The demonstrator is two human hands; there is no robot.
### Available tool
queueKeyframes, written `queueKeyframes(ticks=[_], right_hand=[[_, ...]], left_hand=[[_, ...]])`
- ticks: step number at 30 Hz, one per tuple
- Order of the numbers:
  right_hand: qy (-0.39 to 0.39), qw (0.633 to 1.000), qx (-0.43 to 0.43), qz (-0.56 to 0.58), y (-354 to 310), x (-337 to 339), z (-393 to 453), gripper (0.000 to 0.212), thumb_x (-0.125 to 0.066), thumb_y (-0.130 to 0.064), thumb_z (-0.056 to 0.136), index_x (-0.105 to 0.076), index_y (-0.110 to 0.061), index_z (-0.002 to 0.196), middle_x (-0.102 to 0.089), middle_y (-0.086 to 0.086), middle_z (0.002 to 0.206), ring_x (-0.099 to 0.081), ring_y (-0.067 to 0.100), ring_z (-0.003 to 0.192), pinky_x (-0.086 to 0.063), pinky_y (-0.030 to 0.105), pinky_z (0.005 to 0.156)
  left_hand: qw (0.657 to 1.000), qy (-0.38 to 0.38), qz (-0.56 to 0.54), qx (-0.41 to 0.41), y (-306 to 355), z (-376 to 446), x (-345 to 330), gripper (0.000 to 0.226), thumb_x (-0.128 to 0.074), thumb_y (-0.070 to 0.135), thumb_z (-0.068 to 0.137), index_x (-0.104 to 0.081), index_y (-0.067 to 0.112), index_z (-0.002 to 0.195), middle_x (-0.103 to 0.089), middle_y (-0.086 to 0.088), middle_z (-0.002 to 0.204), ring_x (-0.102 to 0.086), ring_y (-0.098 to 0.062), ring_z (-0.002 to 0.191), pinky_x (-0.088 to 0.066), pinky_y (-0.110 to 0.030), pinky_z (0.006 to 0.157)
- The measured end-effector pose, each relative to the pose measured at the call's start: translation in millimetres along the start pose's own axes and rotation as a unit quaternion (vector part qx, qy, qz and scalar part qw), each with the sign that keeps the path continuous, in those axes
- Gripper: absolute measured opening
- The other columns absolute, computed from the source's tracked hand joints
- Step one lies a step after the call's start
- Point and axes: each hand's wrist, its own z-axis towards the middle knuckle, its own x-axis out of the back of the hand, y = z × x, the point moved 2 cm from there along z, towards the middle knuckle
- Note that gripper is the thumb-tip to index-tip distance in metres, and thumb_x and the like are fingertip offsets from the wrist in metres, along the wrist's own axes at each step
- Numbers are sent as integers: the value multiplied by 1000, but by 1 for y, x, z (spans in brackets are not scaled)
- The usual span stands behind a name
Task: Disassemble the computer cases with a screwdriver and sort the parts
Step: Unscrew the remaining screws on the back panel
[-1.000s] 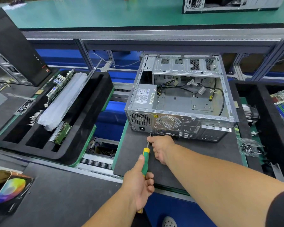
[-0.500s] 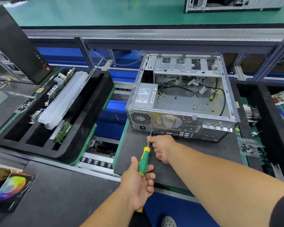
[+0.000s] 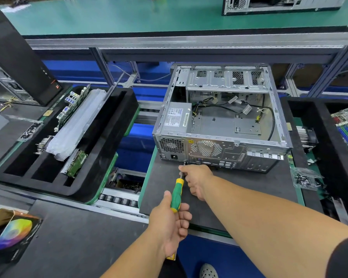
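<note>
Dark grey mat (image 3: 239, 189) on a factory workbench, green-edged, with conveyor rollers alongside. Nearest the camera, left hand (image 3: 170, 223) wrapped around the green-and-yellow handle of a screwdriver (image 3: 177, 194); shaft angled up and away, tip meeting the lower rear edge of an open computer case (image 3: 219, 125). Just beyond, right hand (image 3: 197, 180) pinching the metal shaft near the tip. Case lying on its side on the mat, rear panel facing the camera, long axis running left to right, power supply (image 3: 177, 119) at its left end bearing a printed label too small to read. Off to the left, black foam tray (image 3: 100, 149) holding circuit boards; farther back, green benchtop (image 3: 129, 17).
</note>
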Motion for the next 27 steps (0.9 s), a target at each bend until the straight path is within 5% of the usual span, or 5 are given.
queueKeyframes(ticks=[6, 10, 15, 22, 27], right_hand=[[-56, 998, -22, -15, 2, 4, 2, 26, -61, -32, 98, -64, -16, 78, -28, -5, 51, -14, 11, 41, -10, 22, 40], [-50, 998, -17, -15, 4, 3, 5, 22, -70, -32, 94, -63, -16, 80, -29, -3, 53, -15, 11, 42, -12, 22, 39], [-56, 998, -19, -12, 3, 5, 0, 20, -67, -33, 90, -62, -16, 81, -29, -4, 52, -14, 11, 41, -11, 22, 40], [-37, 997, -36, 58, 4, 12, -5, 52, -49, -53, 98, -72, -6, 94, -36, -3, 51, -18, 11, 39, -15, 19, 40], [-20, 996, -43, 75, 7, 15, -9, 53, -48, -54, 99, -71, -8, 88, -37, -3, 51, -18, 12, 40, -14, 20, 42]], left_hand=[[1000, -11, -26, 4, -3, 3, 1, 67, -49, 73, 95, -67, 10, 110, -57, -6, 65, -42, -14, 48, -28, -23, 41], [999, 27, -9, -34, -2, 5, 2, 35, -61, 47, 101, -63, 17, 120, -56, -4, 60, -42, -12, 47, -29, -23, 40], [999, 23, 13, -44, -4, 1, 7, 24, -57, 38, 105, -61, 18, 117, -55, -4, 60, -40, -11, 46, -26, -23, 40], [997, 22, 53, -49, -6, -10, 24, 21, -56, 32, 102, -61, 17, 116, -52, -4, 59, -35, -11, 45, -21, -23, 38], [991, 30, 105, -77, 1, -18, 30, 21, -53, 32, 101, -61, 15, 111, -51, -5, 63, -33, -13, 47, -22, -26, 42]])
